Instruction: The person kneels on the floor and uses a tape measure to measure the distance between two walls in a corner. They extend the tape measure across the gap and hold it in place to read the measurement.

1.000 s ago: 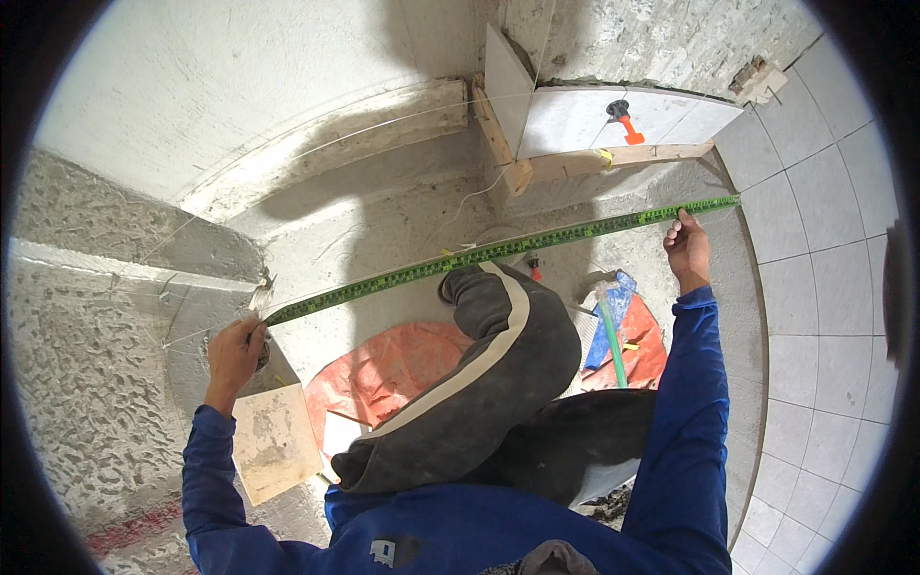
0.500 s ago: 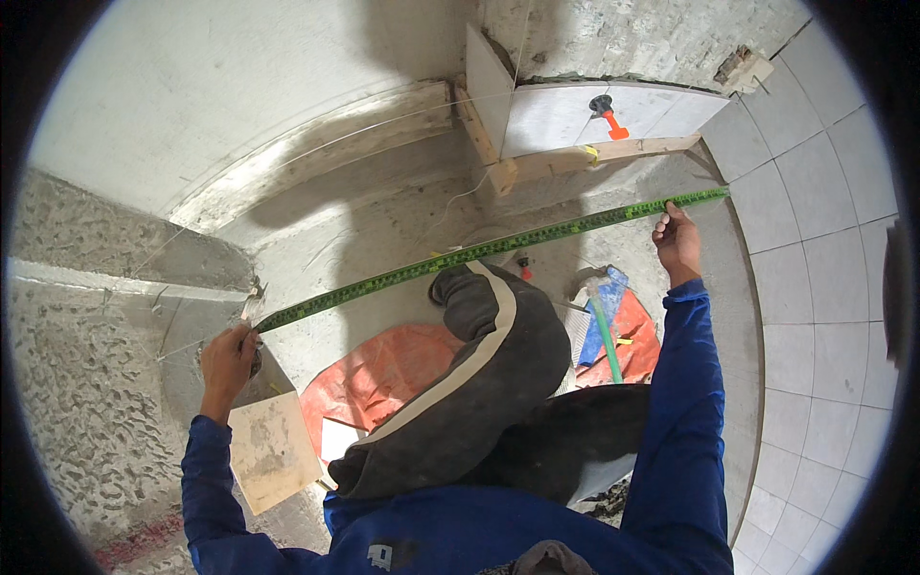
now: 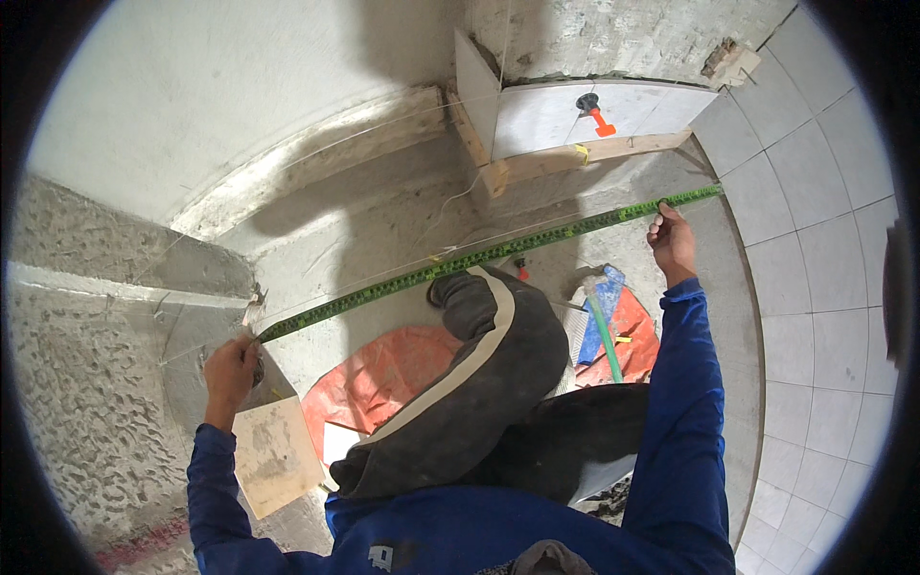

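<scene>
Holding green tape measure (image 3: 565,231) level: left hand (image 3: 230,374) gripping one end, right hand (image 3: 675,241) pinching near other; keep taut.

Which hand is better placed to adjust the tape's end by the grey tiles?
Probably the right hand: it pinches the green tape near the grey tiles; the left hand holds the opposite end.

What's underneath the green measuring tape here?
Pale concrete floor shows along both sides of the green measuring tape, and a dark trouser leg reaches its near edge around the middle. Whatever lies directly beneath the strip is covered and can't be seen.
</scene>
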`<state>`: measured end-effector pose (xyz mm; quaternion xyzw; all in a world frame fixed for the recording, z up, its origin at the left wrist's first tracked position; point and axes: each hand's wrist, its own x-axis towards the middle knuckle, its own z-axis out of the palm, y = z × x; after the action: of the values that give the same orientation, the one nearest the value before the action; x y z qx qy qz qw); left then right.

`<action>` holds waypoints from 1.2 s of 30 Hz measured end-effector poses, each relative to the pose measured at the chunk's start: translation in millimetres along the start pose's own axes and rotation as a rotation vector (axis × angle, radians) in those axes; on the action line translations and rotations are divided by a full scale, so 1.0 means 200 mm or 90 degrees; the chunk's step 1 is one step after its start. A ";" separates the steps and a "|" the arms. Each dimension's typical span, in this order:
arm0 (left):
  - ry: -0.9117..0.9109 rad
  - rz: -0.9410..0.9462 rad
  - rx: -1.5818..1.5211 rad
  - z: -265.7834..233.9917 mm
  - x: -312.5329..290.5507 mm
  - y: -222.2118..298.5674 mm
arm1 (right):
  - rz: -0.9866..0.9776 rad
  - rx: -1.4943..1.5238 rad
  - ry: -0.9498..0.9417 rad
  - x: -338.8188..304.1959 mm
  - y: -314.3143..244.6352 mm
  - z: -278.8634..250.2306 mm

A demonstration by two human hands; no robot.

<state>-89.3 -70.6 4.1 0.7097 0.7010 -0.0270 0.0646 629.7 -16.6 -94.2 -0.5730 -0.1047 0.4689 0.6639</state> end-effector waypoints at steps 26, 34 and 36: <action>-0.016 0.136 -0.123 -0.19 -0.07 0.11 | -0.036 0.053 -0.024 0.05 -0.26 0.02; -0.161 0.081 -0.291 -0.32 -0.13 0.00 | -0.059 0.092 0.002 -0.03 -0.32 0.11; -0.147 0.092 -0.280 -0.34 -0.18 0.02 | -0.071 0.121 0.014 -0.07 -0.34 0.12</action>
<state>-89.1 -98.1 77.3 0.7193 0.6253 0.0501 0.2984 641.0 -4.1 -22.5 -0.5059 -0.0843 0.4326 0.7415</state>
